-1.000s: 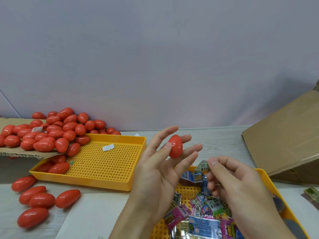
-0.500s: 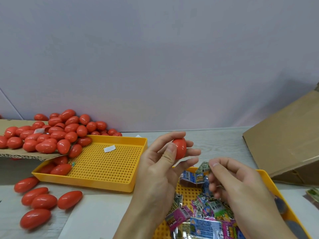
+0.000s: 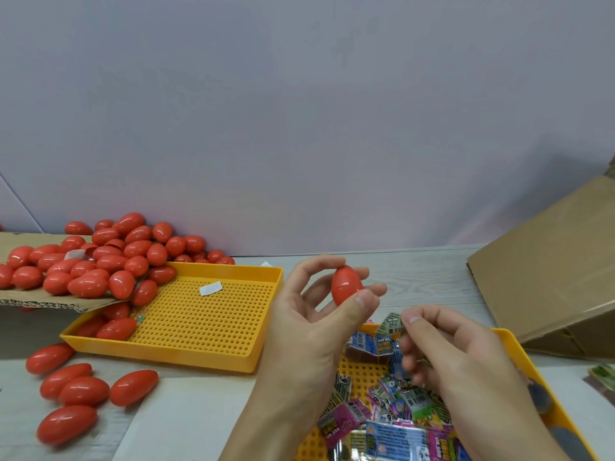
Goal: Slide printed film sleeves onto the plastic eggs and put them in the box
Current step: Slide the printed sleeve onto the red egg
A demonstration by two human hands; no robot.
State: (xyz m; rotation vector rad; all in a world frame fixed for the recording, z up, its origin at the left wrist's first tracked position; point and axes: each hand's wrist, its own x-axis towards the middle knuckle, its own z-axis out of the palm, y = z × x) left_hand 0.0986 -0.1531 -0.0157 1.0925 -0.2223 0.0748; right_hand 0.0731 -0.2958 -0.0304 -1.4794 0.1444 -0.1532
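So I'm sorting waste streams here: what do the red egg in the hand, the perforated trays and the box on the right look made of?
Red egg: glossy hard plastic, judging by sharp highlights and a moulded seam. Yellow tray: rigid plastic, semi-matt, with evenly moulded holes. Box: brown corrugated cardboard, matt; its fluted edge is hard to make out.

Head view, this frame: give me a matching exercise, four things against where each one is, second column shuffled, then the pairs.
Things:
1. red egg
2. white paper slip
3. printed film sleeves
4. cardboard box

Places:
A. far right on the table
B. on the floor of the left yellow tray
C. between thumb and fingers of the left hand
D. heaped in the near yellow tray under the right hand

Pairs: 1-C, 2-B, 3-D, 4-A
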